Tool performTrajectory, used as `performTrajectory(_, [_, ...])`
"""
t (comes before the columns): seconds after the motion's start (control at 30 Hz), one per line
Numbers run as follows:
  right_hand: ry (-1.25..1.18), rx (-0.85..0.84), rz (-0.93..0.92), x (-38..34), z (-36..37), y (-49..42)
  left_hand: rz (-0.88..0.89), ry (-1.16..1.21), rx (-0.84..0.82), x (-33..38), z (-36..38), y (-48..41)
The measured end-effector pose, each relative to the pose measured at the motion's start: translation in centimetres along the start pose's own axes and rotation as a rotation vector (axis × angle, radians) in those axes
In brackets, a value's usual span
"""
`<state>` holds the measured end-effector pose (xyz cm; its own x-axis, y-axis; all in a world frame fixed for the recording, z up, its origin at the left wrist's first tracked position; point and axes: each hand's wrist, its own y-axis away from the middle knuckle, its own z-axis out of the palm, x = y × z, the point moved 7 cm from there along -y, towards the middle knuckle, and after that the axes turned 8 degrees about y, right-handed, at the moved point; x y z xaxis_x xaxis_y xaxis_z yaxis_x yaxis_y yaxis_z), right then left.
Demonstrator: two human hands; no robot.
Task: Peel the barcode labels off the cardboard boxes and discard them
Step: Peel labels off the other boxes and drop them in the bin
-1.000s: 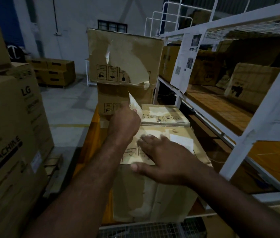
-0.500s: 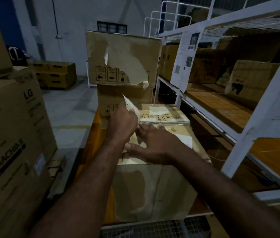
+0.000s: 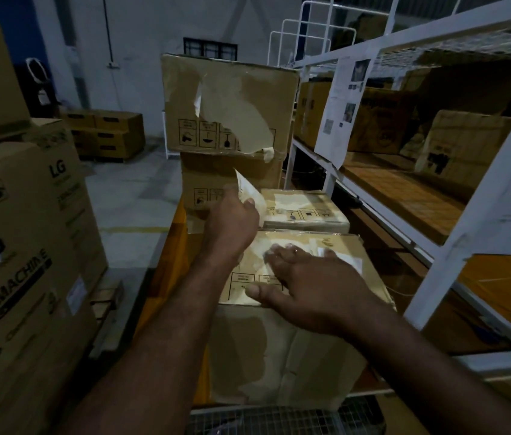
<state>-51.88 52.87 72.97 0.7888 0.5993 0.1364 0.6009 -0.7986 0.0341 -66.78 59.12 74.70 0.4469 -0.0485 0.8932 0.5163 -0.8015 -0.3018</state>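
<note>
White peeled label [image 3: 249,196] stands upright, pinched in the left hand [image 3: 232,221] above the cardboard box [image 3: 279,356]. The right hand [image 3: 313,284] presses flat, fingers spread, on the box top. A second label [image 3: 353,263] lies just beyond its fingertips, nearer this hand.

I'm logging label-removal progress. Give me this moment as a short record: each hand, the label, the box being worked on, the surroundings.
left hand: pinches a white label, raised
right hand: flat, fingers straight, pressing the nearest box on its top
box top: white patch beside the right hand
behind: smaller box, then stacked boxes, the upper one's surface torn
left side: LG boxes
right side: white shelf rack holding boxes
</note>
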Motion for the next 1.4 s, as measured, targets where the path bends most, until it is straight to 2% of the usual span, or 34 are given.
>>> performTrajectory(0.2, [-0.090, 0.059, -0.025, 0.4, -0.4, -4.6, 0.001, -0.073, -0.006, -0.1, -0.5, -0.1])
performTrajectory(0.5, [0.058, -0.043, 0.062, 2.4, 1.4, 4.3, -0.024, -0.023, 0.009, -0.2, 0.5, -0.9])
performTrajectory(0.67, [0.016, -0.016, 0.107, 3.3, 1.0, 0.6, -0.019, 0.071, -0.003, -0.2, 0.7, -0.5])
performTrajectory(0.83, [-0.027, -0.011, 0.093, 2.9, 0.2, -3.8, 0.003, 0.010, 0.005, -0.2, 0.1, -0.5])
performTrajectory(1.03, [0.021, 0.020, 0.016, 0.8, 0.9, -0.2, 0.010, -0.073, 0.022, -0.2, 0.1, -0.8])
performTrajectory(1.27, [-0.048, 0.043, 0.020, 0.9, 0.1, -4.8, -0.005, -0.072, 0.006, -0.4, 0.1, -1.1])
performTrajectory(1.4, [0.018, 0.043, 0.029, 0.9, 0.2, -3.2, -0.022, -0.086, 0.028, -0.5, -0.2, -1.1])
